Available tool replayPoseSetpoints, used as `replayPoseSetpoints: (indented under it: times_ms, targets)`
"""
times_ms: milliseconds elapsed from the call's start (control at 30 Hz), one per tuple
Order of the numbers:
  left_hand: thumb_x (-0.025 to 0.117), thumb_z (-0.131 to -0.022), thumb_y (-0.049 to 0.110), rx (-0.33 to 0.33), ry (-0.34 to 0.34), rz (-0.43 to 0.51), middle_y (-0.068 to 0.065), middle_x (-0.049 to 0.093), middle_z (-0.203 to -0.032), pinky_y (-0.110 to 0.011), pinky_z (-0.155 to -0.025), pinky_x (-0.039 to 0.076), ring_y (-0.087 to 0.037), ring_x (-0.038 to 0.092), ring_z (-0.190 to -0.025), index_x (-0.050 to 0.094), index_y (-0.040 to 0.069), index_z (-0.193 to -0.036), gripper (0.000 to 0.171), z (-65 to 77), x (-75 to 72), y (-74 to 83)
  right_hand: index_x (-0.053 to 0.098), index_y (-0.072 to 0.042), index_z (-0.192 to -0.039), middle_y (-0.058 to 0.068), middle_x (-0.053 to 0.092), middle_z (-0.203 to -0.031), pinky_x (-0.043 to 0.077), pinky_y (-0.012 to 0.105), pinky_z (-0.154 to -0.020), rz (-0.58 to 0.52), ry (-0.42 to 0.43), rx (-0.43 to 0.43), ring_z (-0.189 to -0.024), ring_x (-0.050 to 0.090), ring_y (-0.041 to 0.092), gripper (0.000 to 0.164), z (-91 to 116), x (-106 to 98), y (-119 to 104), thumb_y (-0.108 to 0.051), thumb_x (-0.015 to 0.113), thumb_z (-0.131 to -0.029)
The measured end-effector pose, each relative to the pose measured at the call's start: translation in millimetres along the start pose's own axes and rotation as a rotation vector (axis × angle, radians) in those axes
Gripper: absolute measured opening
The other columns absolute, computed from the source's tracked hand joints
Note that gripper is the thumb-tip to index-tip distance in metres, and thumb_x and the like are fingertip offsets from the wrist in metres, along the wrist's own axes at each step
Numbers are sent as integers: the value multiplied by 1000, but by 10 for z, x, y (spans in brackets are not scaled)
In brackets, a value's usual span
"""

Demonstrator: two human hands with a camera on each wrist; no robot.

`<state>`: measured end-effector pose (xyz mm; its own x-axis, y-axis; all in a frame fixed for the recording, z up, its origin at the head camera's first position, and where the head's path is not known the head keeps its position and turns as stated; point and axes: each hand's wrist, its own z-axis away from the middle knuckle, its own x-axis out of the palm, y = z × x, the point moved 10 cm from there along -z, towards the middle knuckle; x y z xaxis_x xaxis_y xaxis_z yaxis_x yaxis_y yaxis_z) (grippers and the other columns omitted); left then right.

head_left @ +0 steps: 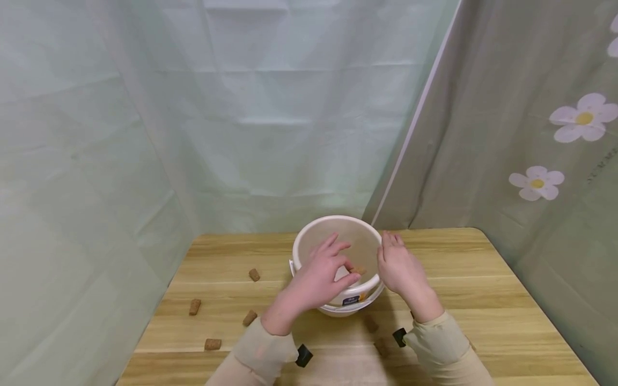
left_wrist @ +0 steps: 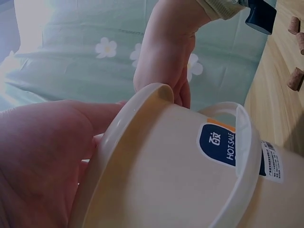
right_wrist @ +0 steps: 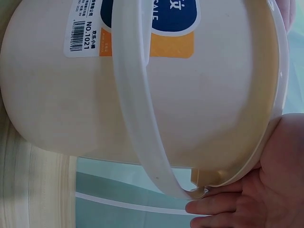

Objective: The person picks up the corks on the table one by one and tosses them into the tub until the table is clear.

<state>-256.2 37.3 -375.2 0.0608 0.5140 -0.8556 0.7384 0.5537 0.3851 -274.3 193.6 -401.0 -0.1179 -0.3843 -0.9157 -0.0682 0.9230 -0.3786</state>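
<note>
A white plastic bucket (head_left: 309,228) stands upright on the table, its handle (right_wrist: 137,104) hanging down at the front over a dark blue and orange label (right_wrist: 173,28). My left hand (head_left: 316,276) is over the bucket's mouth. Its thumb and index finger pinch a brown cork (head_left: 358,271) inside the rim, while the other fingers stay extended. My right hand (head_left: 403,268) rests against the right side of the rim with straight fingers, close by the handle's hinge in the right wrist view. The cork is hidden from both wrist views.
Several corks lie on the wooden table (head_left: 483,300), among them a cork (head_left: 254,274) left of the bucket and a cork (head_left: 213,344) nearer the front. More corks, such as a shaded cork (head_left: 370,323), lie between my forearms. A pale curtain (head_left: 280,134) hangs behind the table.
</note>
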Motion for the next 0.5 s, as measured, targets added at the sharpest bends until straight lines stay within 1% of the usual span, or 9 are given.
replayPoseSetpoints:
  times_ms: [133, 300, 500]
  targets:
    - [75, -101, 39, -5, -17, -24, -12, 61, -151, -63, -124, 32, -43, 35, -155, 78, 20, -97, 20, -9, 33, 12, 33, 14, -160, 33, 35, -164, 30, 65, -123, 3, 6, -4, -154, 30, 52, 58, -3, -10, -2, -22, 32, -115]
    - [75, -102, 40, -1, -31, -31, -13, 60, -153, -65, -123, 32, -44, 33, -156, 78, 20, -96, 21, -18, 51, 32, 33, 14, -160, 33, 35, -164, 30, 66, -122, 2, 6, -5, -154, 30, 52, 57, -3, -9, 5, -22, 32, -115]
    - [77, -100, 37, 8, -28, -44, -15, 59, -153, -63, -124, 32, -45, 32, -156, 77, 18, -99, 19, -38, 47, 55, 34, 14, -160, 34, 36, -163, 32, 66, -121, -1, 14, -6, -153, 31, 52, 57, -8, -15, 9, -22, 32, -115]
